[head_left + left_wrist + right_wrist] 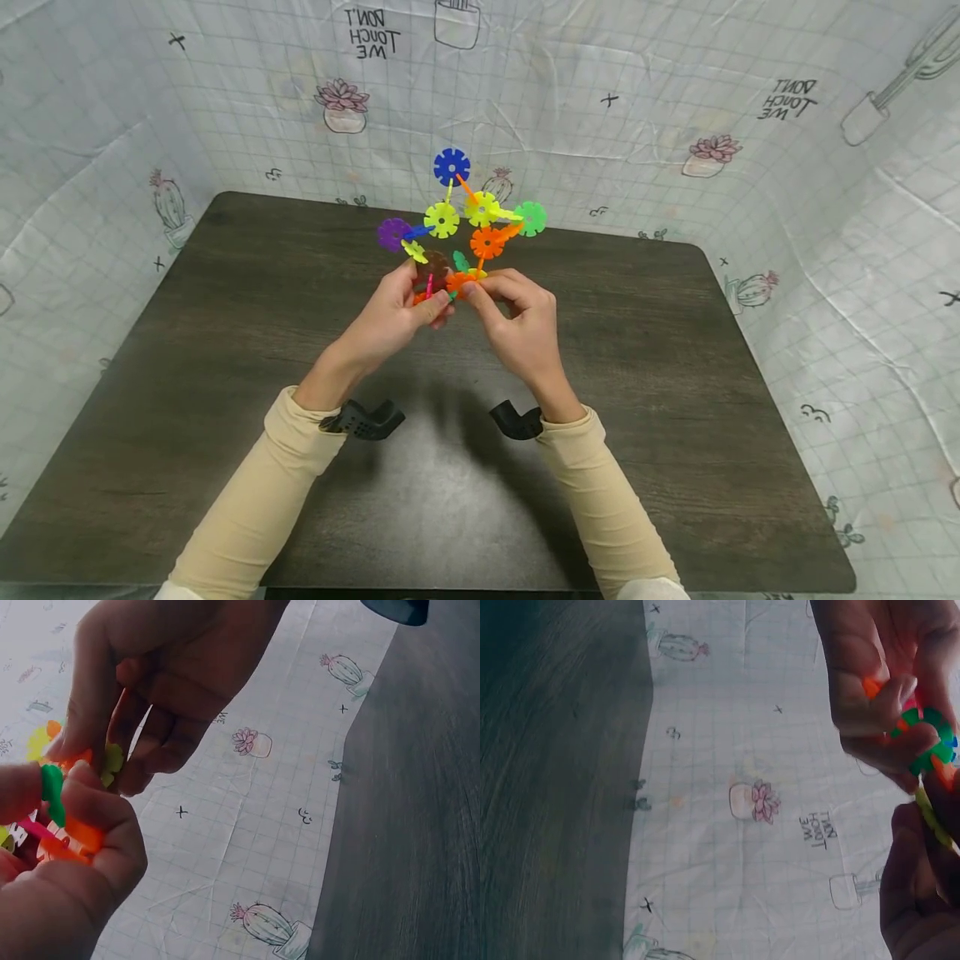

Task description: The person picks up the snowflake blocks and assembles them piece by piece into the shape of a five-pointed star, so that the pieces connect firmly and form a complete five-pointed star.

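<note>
Notched plastic discs in many colours are joined edge to edge into an open loop, held up above the table. A blue disc tops it, with a purple disc on the left and a light green disc on the right. My left hand grips the lower left near a brown disc, pinching a green disc between thumb and finger. My right hand pinches an orange disc beside it, near a yellow disc. Fingers partly hide the lower joints.
Below the hands lies a dark wood-grain table. A white cloth printed with cacti and a grid surrounds its back and sides. Black wrist mounts stick inward from both sleeves.
</note>
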Available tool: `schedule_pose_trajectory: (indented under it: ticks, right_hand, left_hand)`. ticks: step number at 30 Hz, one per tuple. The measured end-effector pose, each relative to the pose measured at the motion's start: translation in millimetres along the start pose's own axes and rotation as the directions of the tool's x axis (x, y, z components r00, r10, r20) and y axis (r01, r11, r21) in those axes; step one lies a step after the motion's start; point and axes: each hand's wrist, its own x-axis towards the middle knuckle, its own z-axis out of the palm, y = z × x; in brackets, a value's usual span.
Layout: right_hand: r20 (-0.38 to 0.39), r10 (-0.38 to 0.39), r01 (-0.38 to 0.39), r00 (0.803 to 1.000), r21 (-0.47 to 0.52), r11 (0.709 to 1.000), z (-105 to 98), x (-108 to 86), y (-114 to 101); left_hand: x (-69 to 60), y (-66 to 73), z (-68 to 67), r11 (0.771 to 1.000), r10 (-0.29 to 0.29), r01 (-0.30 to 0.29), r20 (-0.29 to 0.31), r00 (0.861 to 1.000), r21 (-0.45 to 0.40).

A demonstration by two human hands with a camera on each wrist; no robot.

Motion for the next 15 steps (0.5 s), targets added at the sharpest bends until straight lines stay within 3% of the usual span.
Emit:
schedule_pose_trajectory:
  ticks: [6, 10, 15]
  right_hand:
    - [0.053, -0.059, 0.059, 0.997, 0.001, 0.998, -5.8, -1.3, 4.2]
    - [0.038, -0.077, 0.077, 0.996, -0.001, 0.997, -8.1, -3.2, 6.1]
    - [0.006, -0.083, 0.083, 0.996, 0.084, 0.993, -10.6, -3.0, 6.2]
  left_hand:
    - [-1.7, -1.7, -0.4, 0.999, 0.026, -0.025, -0.034, 0.999, 0.041]
    - [-1.4, -1.7, 0.2, 0.997, 0.059, -0.055, -0.075, 0.995, 0.062]
    - [-1.3, 1.0, 0.0, 0.994, 0.087, -0.075, -0.152, 0.984, 0.082]
